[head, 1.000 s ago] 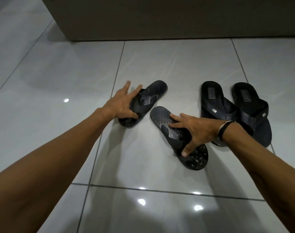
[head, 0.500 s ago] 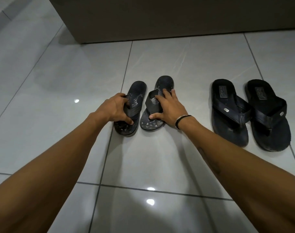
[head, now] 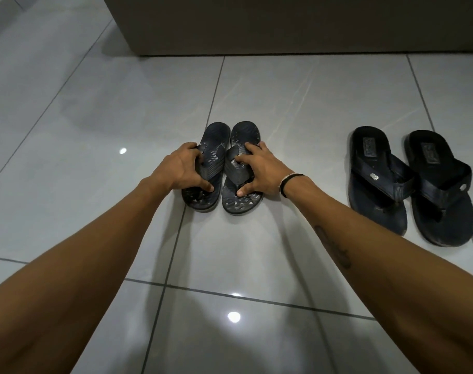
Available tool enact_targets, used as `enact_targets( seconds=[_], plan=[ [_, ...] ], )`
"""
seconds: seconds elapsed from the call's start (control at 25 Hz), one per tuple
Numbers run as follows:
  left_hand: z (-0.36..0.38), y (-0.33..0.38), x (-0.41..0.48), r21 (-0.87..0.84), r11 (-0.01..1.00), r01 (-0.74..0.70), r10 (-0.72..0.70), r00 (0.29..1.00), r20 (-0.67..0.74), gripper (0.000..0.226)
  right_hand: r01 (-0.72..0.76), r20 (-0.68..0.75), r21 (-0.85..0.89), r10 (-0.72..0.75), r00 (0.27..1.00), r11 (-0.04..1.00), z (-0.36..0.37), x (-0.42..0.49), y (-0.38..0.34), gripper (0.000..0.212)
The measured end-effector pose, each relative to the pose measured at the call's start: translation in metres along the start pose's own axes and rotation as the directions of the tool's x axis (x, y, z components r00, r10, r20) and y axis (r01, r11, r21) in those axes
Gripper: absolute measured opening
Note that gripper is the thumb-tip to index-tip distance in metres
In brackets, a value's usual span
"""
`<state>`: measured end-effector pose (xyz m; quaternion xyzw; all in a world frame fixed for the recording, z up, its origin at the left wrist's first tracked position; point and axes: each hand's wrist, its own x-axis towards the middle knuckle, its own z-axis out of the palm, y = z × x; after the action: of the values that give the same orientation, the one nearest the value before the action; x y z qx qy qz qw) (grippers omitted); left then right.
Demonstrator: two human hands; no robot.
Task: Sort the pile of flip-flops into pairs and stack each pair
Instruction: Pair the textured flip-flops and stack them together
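Observation:
Two dark patterned flip-flops lie side by side on the tiled floor, heels toward me. My left hand [head: 182, 170] grips the strap of the left patterned flip-flop [head: 215, 137]. My right hand [head: 259, 172] grips the strap of the right patterned flip-flop [head: 244, 133]. The two soles nearly touch along their inner edges. To the right, a second pair of plain black flip-flops rests flat, the left one [head: 370, 157] beside the right one [head: 432, 163], their straps overlapping slightly.
Glossy grey floor tiles [head: 95, 117] with dark grout lines spread all around. A dark cabinet or wall base [head: 284, 25] runs along the back. Ceiling lights reflect on the tiles.
Both hands have drawn the patterned flip-flops from splayed positions into a parallel pair. My right hand swung its flip-flop leftward beside the other.

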<state>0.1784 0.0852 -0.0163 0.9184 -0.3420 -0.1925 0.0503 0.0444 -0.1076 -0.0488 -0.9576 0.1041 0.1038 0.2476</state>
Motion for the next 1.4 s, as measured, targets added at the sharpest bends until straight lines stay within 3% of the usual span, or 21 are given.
enact_targets(
  seconds=[0.16, 0.4, 0.52, 0.68, 0.88, 1.0, 1.16, 1.4],
  plan=[
    [0.002, 0.000, 0.003, -0.016, 1.000, 0.009, -0.009, 1.000, -0.004, 0.093, -0.011, 0.006, 0.017, 0.011, 1.000, 1.000, -0.002, -0.006, -0.001, 0.107],
    [0.000, 0.008, 0.006, -0.018, 0.998, -0.063, 0.063, 0.998, 0.019, 0.135, 0.007, -0.118, 0.127, 0.008, 0.993, 0.992, -0.009, -0.022, 0.006, 0.126],
    [0.002, 0.011, 0.011, 0.095, 0.990, -0.107, 0.098, 0.990, 0.098, 0.134, 0.003, -0.113, 0.065, 0.005, 0.994, 0.998, -0.007, -0.024, 0.013, 0.122],
    [0.006, 0.014, 0.016, 0.085, 0.994, -0.063, 0.056, 0.995, 0.080, 0.135, -0.022, -0.081, 0.068, 0.028, 0.996, 0.997, -0.002, -0.026, 0.019, 0.119],
    [0.001, 0.000, 0.024, 0.163, 0.979, -0.121, 0.105, 0.989, 0.100, 0.131, -0.003, -0.092, -0.002, 0.003, 0.996, 1.000, 0.005, -0.011, 0.002, 0.104],
    [-0.010, -0.037, 0.024, 0.086, 0.991, -0.100, 0.089, 0.988, 0.127, 0.124, 0.021, -0.121, -0.045, -0.026, 0.992, 0.999, 0.018, 0.007, -0.030, 0.096],
    [-0.031, -0.118, 0.013, -0.063, 0.997, 0.034, -0.024, 0.989, 0.148, 0.119, 0.066, -0.154, -0.041, -0.071, 0.985, 0.997, 0.045, 0.049, -0.100, 0.095],
    [-0.044, -0.194, -0.002, -0.199, 0.975, 0.100, -0.064, 0.982, 0.178, 0.116, 0.046, -0.137, 0.072, -0.036, 0.990, 0.996, 0.079, 0.087, -0.170, 0.099]
  ],
)
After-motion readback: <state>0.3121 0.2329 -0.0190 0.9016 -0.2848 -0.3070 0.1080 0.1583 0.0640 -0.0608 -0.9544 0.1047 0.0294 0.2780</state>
